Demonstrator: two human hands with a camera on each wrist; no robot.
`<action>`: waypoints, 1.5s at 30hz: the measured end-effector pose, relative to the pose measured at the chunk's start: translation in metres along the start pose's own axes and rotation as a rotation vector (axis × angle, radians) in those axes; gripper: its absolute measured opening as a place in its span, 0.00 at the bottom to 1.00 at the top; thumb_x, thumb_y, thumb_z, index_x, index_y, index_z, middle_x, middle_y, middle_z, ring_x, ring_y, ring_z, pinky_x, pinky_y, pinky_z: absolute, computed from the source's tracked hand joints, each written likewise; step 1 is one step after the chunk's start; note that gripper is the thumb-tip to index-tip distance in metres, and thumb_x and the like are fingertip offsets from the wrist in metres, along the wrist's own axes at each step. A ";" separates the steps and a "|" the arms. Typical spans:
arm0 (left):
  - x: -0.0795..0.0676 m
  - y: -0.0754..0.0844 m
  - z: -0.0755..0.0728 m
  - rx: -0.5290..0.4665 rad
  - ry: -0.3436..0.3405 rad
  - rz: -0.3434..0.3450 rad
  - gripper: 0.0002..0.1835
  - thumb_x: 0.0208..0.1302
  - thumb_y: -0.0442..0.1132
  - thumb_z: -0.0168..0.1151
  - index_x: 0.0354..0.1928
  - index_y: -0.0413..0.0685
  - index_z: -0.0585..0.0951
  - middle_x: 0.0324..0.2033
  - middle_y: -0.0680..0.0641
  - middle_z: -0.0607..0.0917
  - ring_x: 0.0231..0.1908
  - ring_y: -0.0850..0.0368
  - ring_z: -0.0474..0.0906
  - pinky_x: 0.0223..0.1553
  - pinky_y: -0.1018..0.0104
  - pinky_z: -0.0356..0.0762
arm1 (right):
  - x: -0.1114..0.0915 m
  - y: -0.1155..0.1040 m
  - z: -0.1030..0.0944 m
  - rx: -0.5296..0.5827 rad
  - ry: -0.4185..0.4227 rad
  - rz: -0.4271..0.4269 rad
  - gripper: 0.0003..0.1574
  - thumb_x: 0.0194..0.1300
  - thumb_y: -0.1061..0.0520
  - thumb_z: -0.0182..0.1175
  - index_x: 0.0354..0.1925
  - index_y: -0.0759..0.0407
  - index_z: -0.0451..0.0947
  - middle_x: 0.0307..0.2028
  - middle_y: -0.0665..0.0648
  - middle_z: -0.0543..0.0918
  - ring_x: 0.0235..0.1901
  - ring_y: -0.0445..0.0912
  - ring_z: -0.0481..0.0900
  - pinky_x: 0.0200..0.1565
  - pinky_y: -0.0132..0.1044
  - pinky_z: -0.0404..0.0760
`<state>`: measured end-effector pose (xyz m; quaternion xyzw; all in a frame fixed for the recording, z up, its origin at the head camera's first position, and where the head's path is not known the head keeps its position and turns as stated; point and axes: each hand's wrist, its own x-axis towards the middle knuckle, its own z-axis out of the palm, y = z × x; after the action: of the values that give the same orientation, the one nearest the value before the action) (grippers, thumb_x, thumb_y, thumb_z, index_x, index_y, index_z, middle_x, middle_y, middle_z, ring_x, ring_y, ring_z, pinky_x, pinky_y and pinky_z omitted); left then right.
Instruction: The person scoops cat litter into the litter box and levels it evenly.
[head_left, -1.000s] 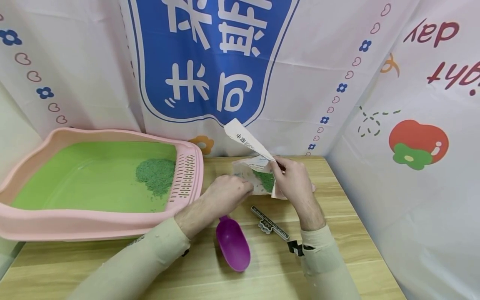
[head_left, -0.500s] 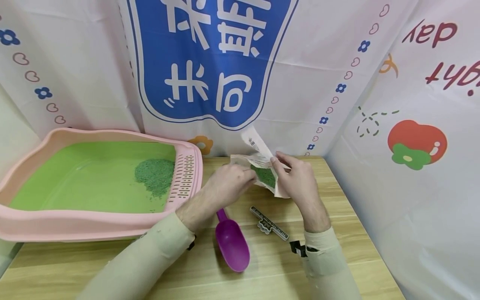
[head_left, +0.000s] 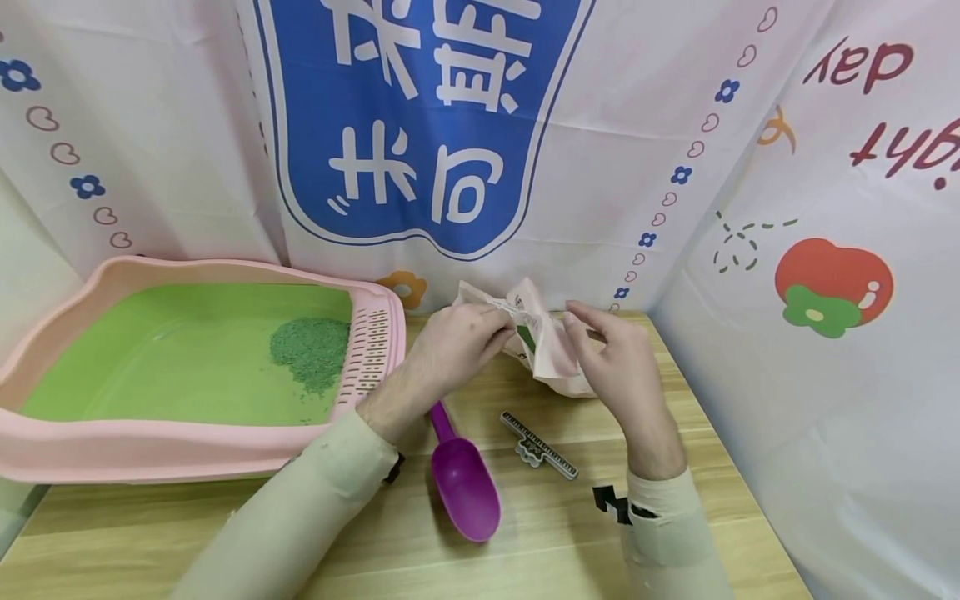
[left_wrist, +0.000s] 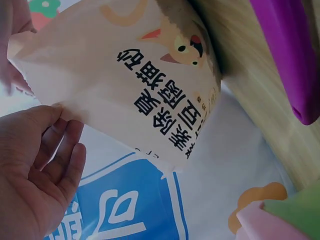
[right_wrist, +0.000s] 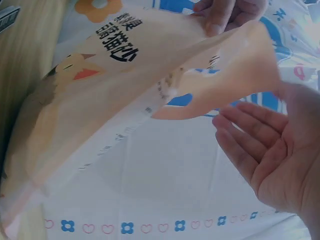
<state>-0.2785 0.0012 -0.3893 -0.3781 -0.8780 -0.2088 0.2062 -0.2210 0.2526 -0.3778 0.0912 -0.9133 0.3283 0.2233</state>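
A pale pink cat litter bag (head_left: 558, 354) stands at the back of the table, its torn top folding over and green litter just showing inside. My left hand (head_left: 459, 340) pinches the bag's edge between thumb and forefinger, as the left wrist view also shows on the printed bag (left_wrist: 115, 80). On the bag's right side is my right hand (head_left: 622, 367), its fingers extended and loosely spread. In the right wrist view, that hand (right_wrist: 275, 155) has its thumb right at the raised flap's edge and its other fingers apart from the bag.
A pink litter box (head_left: 187, 454) with a green floor fills the left side, a pile of green litter (head_left: 311, 350) inside it. A purple scoop (head_left: 467, 492) and a bag clip (head_left: 538, 446) lie in front of the bag. Printed cloth (head_left: 600, 125) hangs behind.
The upright white flap has come down and folded forward over the bag's opening, hiding most of the litter. My right hand has loosened its pinch and shifted right; the left still pinches the edge.
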 end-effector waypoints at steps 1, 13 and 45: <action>0.001 0.000 -0.001 -0.007 0.006 -0.007 0.06 0.86 0.43 0.72 0.51 0.51 0.93 0.42 0.51 0.99 0.41 0.52 0.97 0.43 0.52 0.97 | -0.002 -0.002 -0.001 -0.022 -0.018 -0.031 0.26 0.89 0.46 0.68 0.72 0.58 0.90 0.68 0.65 0.93 0.63 0.66 0.96 0.66 0.64 0.95; 0.012 0.001 -0.002 -0.038 0.092 -0.018 0.07 0.87 0.44 0.71 0.53 0.53 0.94 0.47 0.52 1.00 0.45 0.53 0.98 0.47 0.51 0.97 | -0.017 -0.022 0.011 -0.248 -0.191 -0.104 0.46 0.79 0.36 0.77 0.83 0.54 0.80 0.65 0.63 0.95 0.57 0.63 0.97 0.54 0.65 0.95; 0.016 -0.034 -0.012 -0.100 0.053 -0.234 0.14 0.89 0.41 0.68 0.67 0.48 0.91 0.63 0.44 0.96 0.66 0.43 0.94 0.71 0.45 0.92 | 0.011 0.029 0.008 0.063 0.211 -0.208 0.08 0.77 0.74 0.69 0.42 0.68 0.94 0.35 0.64 0.97 0.28 0.50 0.83 0.46 0.15 0.76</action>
<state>-0.3121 -0.0168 -0.3784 -0.2773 -0.8988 -0.2850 0.1843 -0.2426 0.2696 -0.3943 0.1570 -0.8596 0.3396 0.3479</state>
